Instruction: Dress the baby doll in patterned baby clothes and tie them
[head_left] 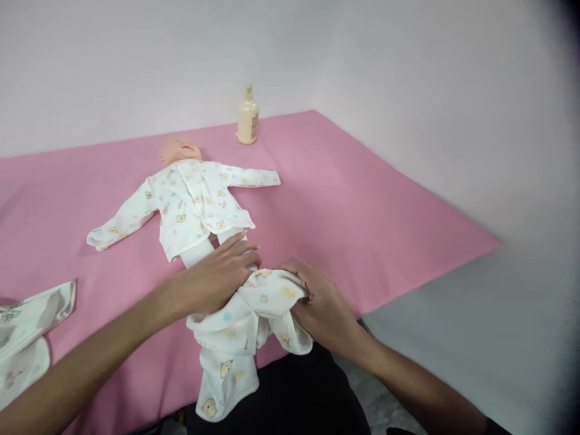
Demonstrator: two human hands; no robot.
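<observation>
A baby doll (174, 150) lies on its back on the pink-covered table. It wears a white baby shirt (181, 205) printed with small bears, sleeves spread out to both sides. Matching white baby pants (229, 377) are bunched around the doll's lower legs, and one pant leg hangs over the front edge. My left hand (222, 275) lies across the legs, its fingers curved over them and its lower side closed on the upper edge of the pants; its thumb is hidden. My right hand (319, 302) pinches the pants' fabric at the right. The doll's feet are out of sight.
A pump bottle (248, 121) of cream-coloured liquid stands at the back of the pink cloth (326, 211), near the wall. Folded printed cloths (36, 320) lie at the left edge. The table's right side slants forward, with grey floor beyond it.
</observation>
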